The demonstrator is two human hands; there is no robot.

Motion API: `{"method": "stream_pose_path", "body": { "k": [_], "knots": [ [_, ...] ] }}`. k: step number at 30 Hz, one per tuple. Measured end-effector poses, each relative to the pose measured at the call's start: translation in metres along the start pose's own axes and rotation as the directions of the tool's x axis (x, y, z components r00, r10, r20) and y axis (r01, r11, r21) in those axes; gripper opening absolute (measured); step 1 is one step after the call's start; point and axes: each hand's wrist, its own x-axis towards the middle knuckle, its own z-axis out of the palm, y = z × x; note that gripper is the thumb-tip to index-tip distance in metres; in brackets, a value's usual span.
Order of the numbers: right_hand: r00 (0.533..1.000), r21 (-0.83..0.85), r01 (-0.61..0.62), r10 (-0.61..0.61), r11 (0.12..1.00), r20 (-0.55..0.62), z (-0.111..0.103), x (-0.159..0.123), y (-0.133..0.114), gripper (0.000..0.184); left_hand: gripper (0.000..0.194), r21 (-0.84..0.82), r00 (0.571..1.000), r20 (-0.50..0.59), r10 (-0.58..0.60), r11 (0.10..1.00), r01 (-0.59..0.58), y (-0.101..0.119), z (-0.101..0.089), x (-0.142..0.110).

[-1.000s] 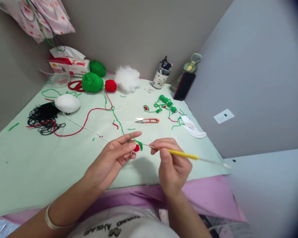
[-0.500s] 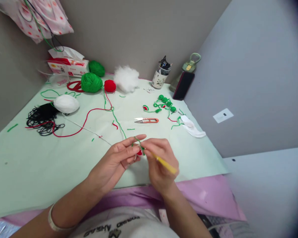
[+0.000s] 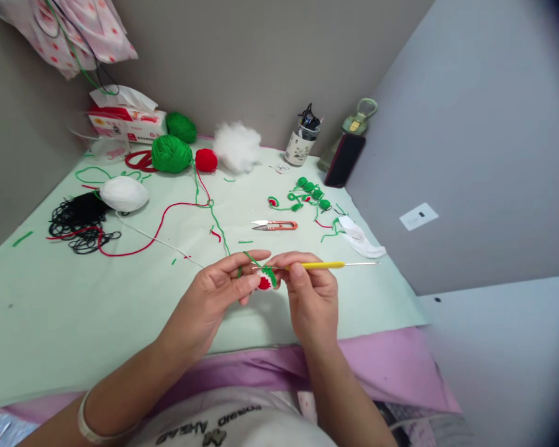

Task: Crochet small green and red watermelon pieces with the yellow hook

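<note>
Between thumb and fingers, my left hand (image 3: 223,282) pinches a small crochet piece (image 3: 265,281), red in the middle with a white ring and a green edge. Green yarn (image 3: 218,226) runs from the table up over my left index finger. My right hand (image 3: 311,292) grips a crochet hook (image 3: 323,265) by its yellow handle, held nearly level. Its left tip meets the green edge of the piece; the other metal end points right. Part of the crochet piece is hidden behind my left thumb.
Orange thread snips (image 3: 282,226) lie beyond my hands. Green crochet pieces (image 3: 310,189) are at the right. Farther back stand a green yarn ball (image 3: 171,154), a red ball (image 3: 206,161), white stuffing (image 3: 237,148), a jar (image 3: 301,144) and a phone (image 3: 345,160). A white ball (image 3: 125,194) is left.
The crochet hook has swung from slanting down toward me to nearly level, pointing right. My right hand has turned with it, and more of the crochet piece shows.
</note>
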Motion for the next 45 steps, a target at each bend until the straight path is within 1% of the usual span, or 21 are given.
{"method": "stream_pose_path", "body": {
  "k": [2,5,7,9,12,14,16,17,18,20,22,23,25,29,32,36,39,41,42,45],
  "knots": [
    [1.000,-0.003,-0.011,0.011,1.000,0.009,-0.001,0.000,0.000,0.016,0.030,-0.007,1.000,0.003,-0.007,1.000,0.007,0.001,0.001,0.000],
    [0.998,-0.003,0.039,-0.038,0.999,0.053,0.002,0.000,-0.003,0.015,0.038,-0.036,1.000,0.001,-0.003,0.999,0.003,0.002,0.004,0.000],
    [0.996,0.007,0.058,-0.059,0.998,0.072,0.003,0.001,-0.004,0.015,0.044,-0.063,1.000,0.020,-0.014,0.998,0.015,0.002,0.003,0.001],
    [0.998,0.033,0.021,-0.023,0.999,0.050,0.003,0.002,-0.005,0.016,0.046,-0.103,0.996,0.068,-0.053,0.993,0.060,0.002,0.001,0.001],
    [0.996,0.122,-0.088,0.088,0.989,0.001,-0.001,0.005,-0.005,0.020,0.043,-0.168,0.981,0.155,-0.116,0.975,0.142,0.002,-0.005,0.002],
    [0.988,0.182,-0.150,0.151,0.972,0.004,-0.004,0.007,-0.005,0.022,0.041,-0.185,0.976,0.177,-0.128,0.970,0.160,0.001,-0.007,0.002],
    [0.984,0.192,-0.175,0.175,0.966,0.018,-0.005,0.007,-0.005,0.022,0.040,-0.155,0.983,0.149,-0.110,0.979,0.133,0.000,-0.006,0.002],
    [0.987,0.168,-0.160,0.159,0.973,0.020,-0.004,0.006,-0.005,0.022,0.039,-0.122,0.989,0.119,-0.092,0.987,0.106,-0.001,-0.004,0.002],
    [0.992,0.125,-0.127,0.126,0.984,0.020,-0.002,0.005,-0.005,0.021,0.039,-0.082,0.994,0.087,-0.068,0.994,0.075,-0.001,-0.002,0.002],
    [0.999,-0.002,-0.022,0.022,1.000,0.024,0.001,0.001,-0.005,0.017,0.038,-0.003,0.999,0.035,-0.015,1.000,0.015,-0.003,0.001,0.002],
    [0.998,-0.099,0.065,-0.062,0.993,0.026,0.003,-0.001,-0.004,0.014,0.035,0.045,1.000,0.016,0.020,0.999,-0.020,-0.004,0.003,0.002],
    [0.997,-0.114,0.080,-0.078,0.990,0.020,0.003,-0.002,-0.004,0.014,0.034,0.055,1.000,0.014,0.028,0.998,-0.028,-0.004,0.002,0.001],
    [0.998,-0.086,0.059,-0.059,0.995,-0.002,0.003,-0.002,-0.003,0.015,0.031,0.061,0.999,0.014,0.035,0.997,-0.036,-0.005,0.001,0.000],
    [0.999,-0.014,-0.028,0.028,1.000,-0.021,0.001,0.000,-0.002,0.020,0.031,0.070,0.999,-0.019,0.039,0.997,-0.038,-0.003,-0.003,-0.001],
    [1.000,-0.003,-0.020,0.020,1.000,-0.005,0.001,0.001,-0.004,0.021,0.030,0.065,0.999,-0.034,0.034,0.997,-0.031,-0.001,-0.004,-0.001],
    [0.998,-0.053,0.064,-0.063,0.997,0.031,0.003,-0.001,-0.009,0.021,0.028,0.080,0.998,-0.042,0.043,0.996,-0.040,0.000,-0.005,-0.002],
    [0.983,-0.205,0.183,-0.176,0.962,0.048,0.003,-0.005,-0.014,0.020,0.029,0.116,0.996,-0.058,0.073,0.991,-0.066,0.000,-0.004,-0.002],
    [0.955,-0.332,0.296,-0.278,0.896,0.101,0.003,-0.007,-0.017,0.022,0.030,0.136,0.992,-0.068,0.102,0.986,-0.092,-0.001,-0.002,-0.002],
    [0.933,-0.390,0.360,-0.330,0.847,0.145,0.002,-0.008,-0.018,0.022,0.031,0.140,0.990,-0.076,0.115,0.985,-0.103,-0.001,-0.001,-0.002],
    [0.846,-0.545,0.532,-0.442,0.648,0.299,0.001,-0.012,-0.015,0.026,0.037,0.124,0.985,-0.102,0.140,0.984,-0.127,-0.002,0.002,-0.001]
  ]
}}
